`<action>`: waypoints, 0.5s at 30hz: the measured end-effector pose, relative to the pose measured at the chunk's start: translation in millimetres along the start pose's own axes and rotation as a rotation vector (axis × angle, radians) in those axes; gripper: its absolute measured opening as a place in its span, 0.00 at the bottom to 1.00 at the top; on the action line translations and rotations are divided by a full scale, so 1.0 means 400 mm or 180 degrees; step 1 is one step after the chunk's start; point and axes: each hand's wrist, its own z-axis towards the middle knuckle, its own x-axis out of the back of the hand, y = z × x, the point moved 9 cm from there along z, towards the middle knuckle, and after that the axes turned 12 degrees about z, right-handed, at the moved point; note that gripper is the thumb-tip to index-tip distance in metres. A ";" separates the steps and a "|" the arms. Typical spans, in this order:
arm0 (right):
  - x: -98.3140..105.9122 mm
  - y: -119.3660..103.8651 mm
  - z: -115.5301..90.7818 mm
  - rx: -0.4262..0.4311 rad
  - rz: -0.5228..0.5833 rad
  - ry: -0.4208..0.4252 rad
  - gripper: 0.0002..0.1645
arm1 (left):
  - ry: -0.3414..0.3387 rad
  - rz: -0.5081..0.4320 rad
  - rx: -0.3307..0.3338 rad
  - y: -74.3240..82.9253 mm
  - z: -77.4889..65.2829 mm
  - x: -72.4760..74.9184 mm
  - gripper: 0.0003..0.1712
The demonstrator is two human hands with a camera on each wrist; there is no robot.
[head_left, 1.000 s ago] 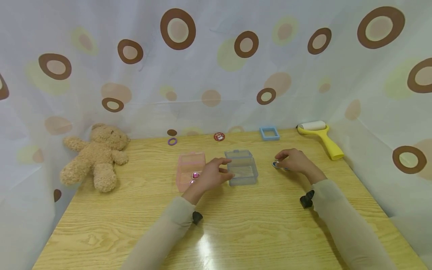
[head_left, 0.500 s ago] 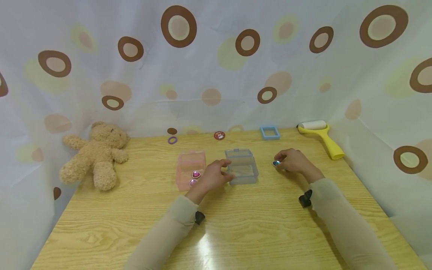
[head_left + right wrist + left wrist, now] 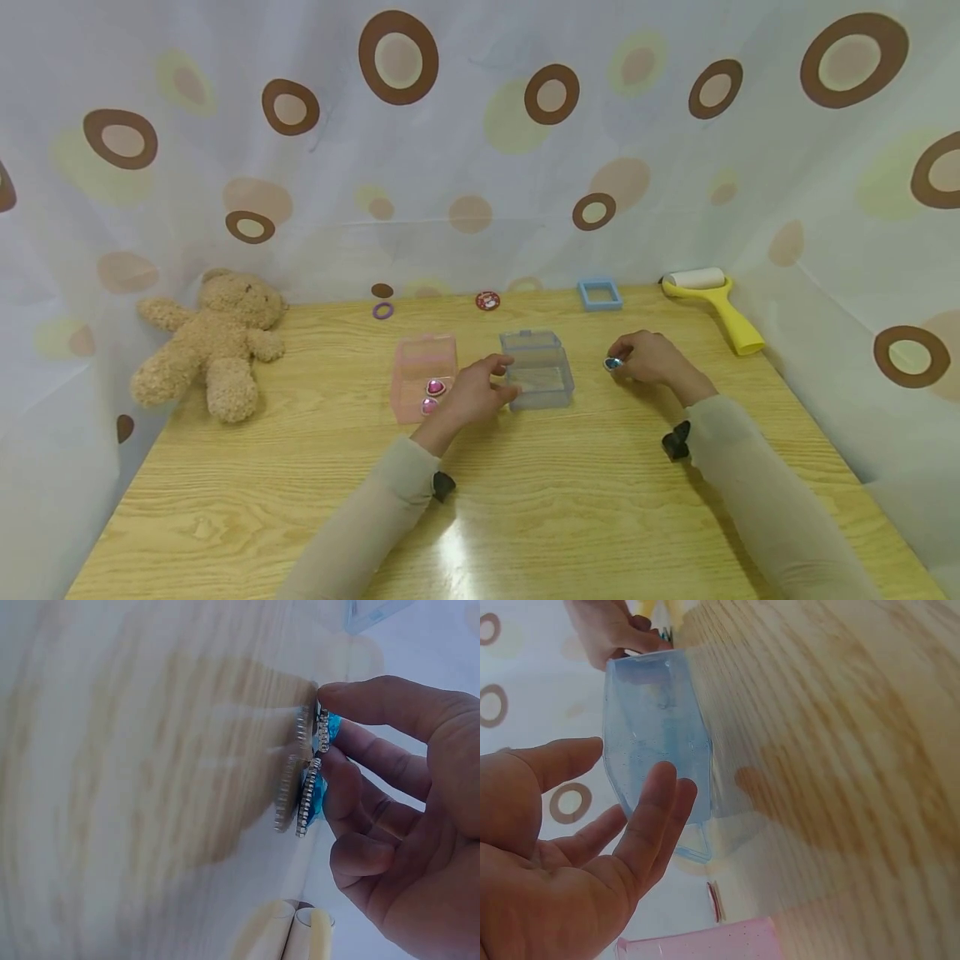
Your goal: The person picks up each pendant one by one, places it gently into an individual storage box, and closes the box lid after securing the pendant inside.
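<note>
In the head view, my left hand (image 3: 475, 392) is spread beside a clear blue plastic box (image 3: 542, 379) with its lid raised. Its fingertips are close to the box wall; contact is hard to tell. My right hand (image 3: 651, 358) pinches a blue gem (image 3: 330, 731) with a beaded silver rim between thumb and finger, low over the table. A second blue gem (image 3: 310, 799) lies on the table against the fingers in the right wrist view. An opened clear pink box (image 3: 405, 407) holds heart-shaped pink gems (image 3: 436, 387), partly beside my left wrist.
Along the back of the wooden table (image 3: 525, 500) lie a purple ring (image 3: 383, 311), a round red badge (image 3: 487, 301) and a blue square frame (image 3: 600, 307). A teddy bear (image 3: 225, 342) occupies the left, a yellow-handled roller (image 3: 720, 308) the right.
The blue gem at my right fingertips has turned slightly, its blue face showing more now. My left hand has shifted a little right, uncovering more of the pink gems.
</note>
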 end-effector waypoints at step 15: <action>0.004 -0.039 -0.004 0.0073 0.0502 -0.0006 0.21 | -0.0005 -0.0052 -0.0048 0.005 -0.003 0.003 0.30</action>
